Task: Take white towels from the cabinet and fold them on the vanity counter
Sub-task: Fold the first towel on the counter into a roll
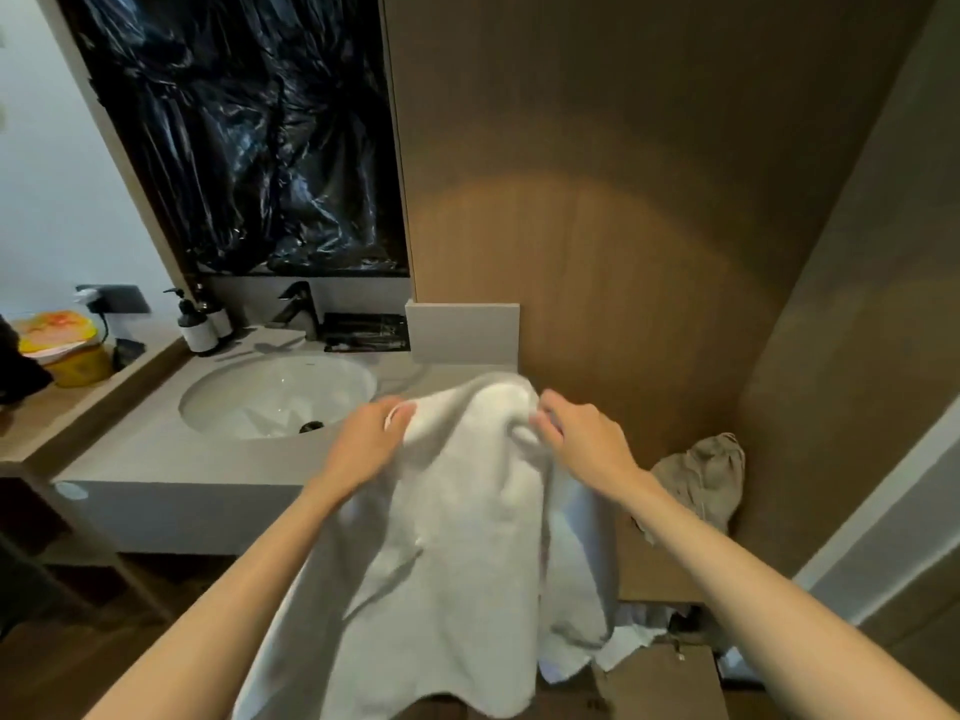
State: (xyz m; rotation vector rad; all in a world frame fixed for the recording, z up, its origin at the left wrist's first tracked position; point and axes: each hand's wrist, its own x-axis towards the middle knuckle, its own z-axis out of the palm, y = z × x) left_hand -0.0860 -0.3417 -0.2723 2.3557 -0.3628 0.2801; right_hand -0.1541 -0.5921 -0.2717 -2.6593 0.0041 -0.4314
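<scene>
1. Left hand (371, 436) and right hand (582, 433) each pinch the white towel's (457, 511) top edge, likely seeking corners.
2. Towel hangs over the tabletop (171, 459) front edge, beside the sink (275, 394), unfolded.

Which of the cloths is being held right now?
The white towel, gripped by the left hand and right hand; the beige cloth sits bunched to the right, untouched.

Grey counter (156, 459) holds a sunken white basin (332, 381); 2 pump bottles (200, 324) stand at its back left corner, faucet (301, 306) and black tray (366, 332) along the back edge
</scene>
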